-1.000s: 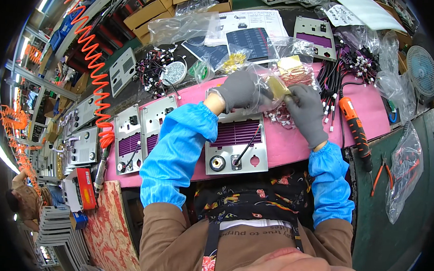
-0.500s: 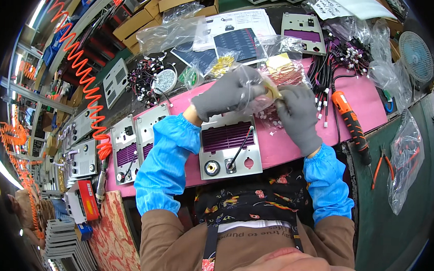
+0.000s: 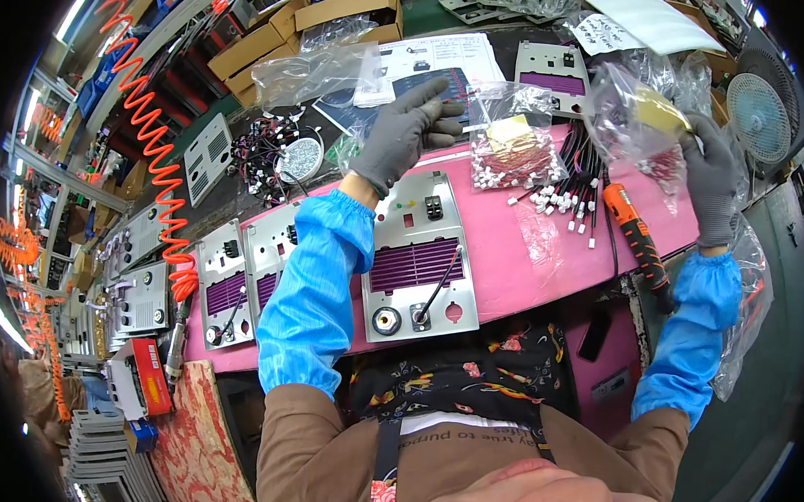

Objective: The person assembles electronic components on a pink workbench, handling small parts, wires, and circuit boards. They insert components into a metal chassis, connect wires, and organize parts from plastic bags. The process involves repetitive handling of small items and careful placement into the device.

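My right hand [image 3: 714, 184], in a grey glove, is closed on the top of a clear plastic bag [image 3: 624, 126] at the right of the bench. In this bag are red wires and a yellow label. My left hand [image 3: 405, 136], also gloved in grey, is held with its fingers apart and nothing in it, above the far end of a light-grey metal panel [image 3: 467, 309]. That panel has purple slats, a round socket and a short black cable. Between my hands, a second clear bag [image 3: 514, 153] of red wires with white connectors lies on the pink mat [image 3: 540, 266].
An orange-and-black power screwdriver [image 3: 634, 227] lies on the right. Black cables with white plugs [image 3: 583, 183] spread beyond it. Two similar panels [image 3: 226, 284] stand at left, near a coiled orange air hose [image 3: 160, 142]. A fan [image 3: 758, 114] is at the far right.
My right hand has moved right, carrying a bag of wires away from the middle. My left hand has let go and shifted back to the left, its fingers spreading.
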Demonstrator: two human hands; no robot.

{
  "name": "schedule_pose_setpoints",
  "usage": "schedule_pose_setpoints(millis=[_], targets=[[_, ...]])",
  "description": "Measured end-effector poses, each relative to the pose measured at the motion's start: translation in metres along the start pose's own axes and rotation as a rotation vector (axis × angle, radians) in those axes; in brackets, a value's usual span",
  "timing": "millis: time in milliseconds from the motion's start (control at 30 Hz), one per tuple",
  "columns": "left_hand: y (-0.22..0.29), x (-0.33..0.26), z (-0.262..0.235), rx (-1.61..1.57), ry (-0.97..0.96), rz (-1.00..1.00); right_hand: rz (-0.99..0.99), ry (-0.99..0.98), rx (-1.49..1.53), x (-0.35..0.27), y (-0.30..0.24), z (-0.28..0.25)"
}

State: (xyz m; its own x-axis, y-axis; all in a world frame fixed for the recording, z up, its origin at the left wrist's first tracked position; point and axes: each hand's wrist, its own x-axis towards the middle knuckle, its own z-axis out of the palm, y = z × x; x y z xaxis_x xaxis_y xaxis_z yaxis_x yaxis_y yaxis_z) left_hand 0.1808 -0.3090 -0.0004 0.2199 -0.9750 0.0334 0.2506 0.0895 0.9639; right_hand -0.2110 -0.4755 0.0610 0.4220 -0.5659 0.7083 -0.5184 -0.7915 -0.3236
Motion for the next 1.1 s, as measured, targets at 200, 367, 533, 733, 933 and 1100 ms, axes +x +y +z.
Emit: schedule_pose_setpoints(millis=[200,367,533,733,933,1100], targets=[[-0.029,0.048,-0.007,-0.034,0.029,-0.094,0.183,-0.235,-0.348,-0.034,0.071,-0.004],[-0.031,0.093,0.011,0.401,0.194,-0.098,0.057,-0.124,-0.414,-0.035,-0.001,-0.012],[-0.030,0.134,0.029,1.610,0.178,0.127,-0.337,-0.237,-0.243,-0.067,-0.091,0.023],[-0.046,0.177,0.023,1.736,-0.215,-0.110,-0.498,-0.699,-0.136,-0.132,-0.133,0.046],[-0.008,0.164,-0.006,1.283,-0.015,0.166,-0.462,-0.798,-0.005,-0.124,-0.129,0.061],[0.074,0.141,0.047,0.648,-0.068,0.433,-0.142,-0.665,0.309,-0.097,-0.112,0.098]])
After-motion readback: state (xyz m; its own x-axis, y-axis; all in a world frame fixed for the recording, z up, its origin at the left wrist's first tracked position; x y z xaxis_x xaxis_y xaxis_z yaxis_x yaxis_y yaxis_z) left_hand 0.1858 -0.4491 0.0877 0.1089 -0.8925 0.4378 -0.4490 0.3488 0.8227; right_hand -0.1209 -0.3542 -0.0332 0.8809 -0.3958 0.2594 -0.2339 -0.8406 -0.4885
